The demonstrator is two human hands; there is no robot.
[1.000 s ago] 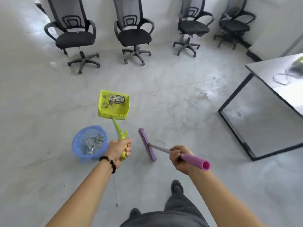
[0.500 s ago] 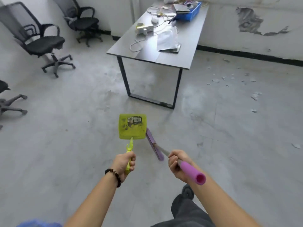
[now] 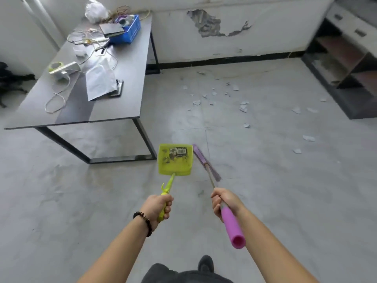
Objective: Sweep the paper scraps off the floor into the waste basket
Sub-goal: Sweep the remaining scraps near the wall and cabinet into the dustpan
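Hands on tools — left hand (image 3: 158, 207) clenched around yellow-green plastic dustpan (image 3: 175, 160), right hand (image 3: 223, 201) clenched around purple-handled broom (image 3: 206, 162) — white paper scraps (image 3: 243, 107) scattered on grey floor (image 3: 81, 201) well ahead.

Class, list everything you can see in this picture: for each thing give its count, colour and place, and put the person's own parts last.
dustpan: one, lime green, held low over the floor, centre
broom: one, purple head and grip, right of the dustpan
paper scraps: many, white, scattered on the floor ahead, right of the table
table: one, dark grey, far left
blue bin: one, on the table's far end
paper sheet: one, white, on the table
shelf unit: one, dark, far right
left hand: closed on the dustpan handle, beaded bracelet on the wrist
right hand: closed on the broom handle
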